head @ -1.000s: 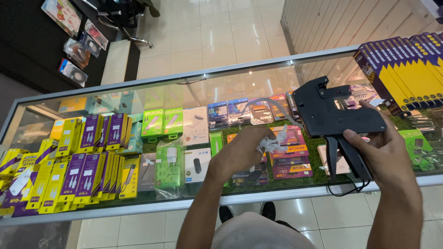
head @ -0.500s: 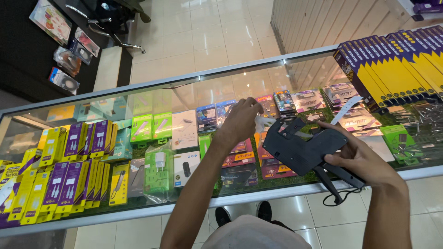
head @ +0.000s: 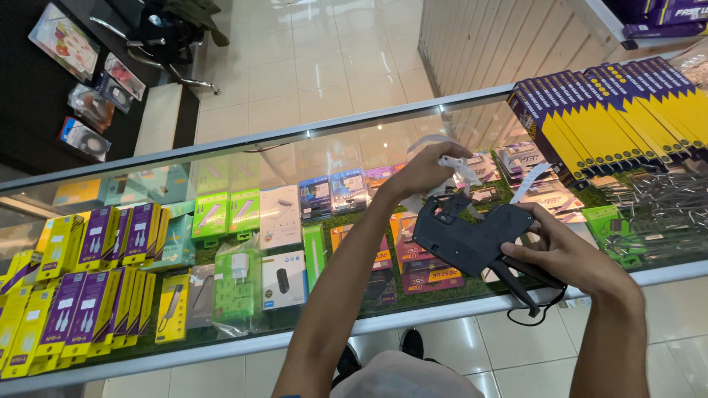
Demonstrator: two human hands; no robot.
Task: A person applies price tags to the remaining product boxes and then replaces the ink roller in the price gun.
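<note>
My right hand [head: 571,254] grips a black price-label gun [head: 472,236] by its handle, holding it tilted over the glass counter top [head: 243,158]. My left hand [head: 424,171] is raised just above the gun's front end, fingers pinched on a thin white paper label strip [head: 461,163] that curls out from the gun. A second bit of white strip [head: 532,180] sticks up beside the gun's rear. A black cord loop [head: 542,309] hangs from the handle.
Under the glass lie several yellow, purple and green accessory packs [head: 110,250] and small boxed chargers [head: 284,278]. A row of blue-and-yellow boxes [head: 612,110] stands on the counter at right. Metal hooks [head: 664,195] lie near them. Tiled floor beyond.
The label gun has dropped lower and tilted flatter in my right hand. My left hand rose from the glass to the gun's front and took hold of the paper strip.
</note>
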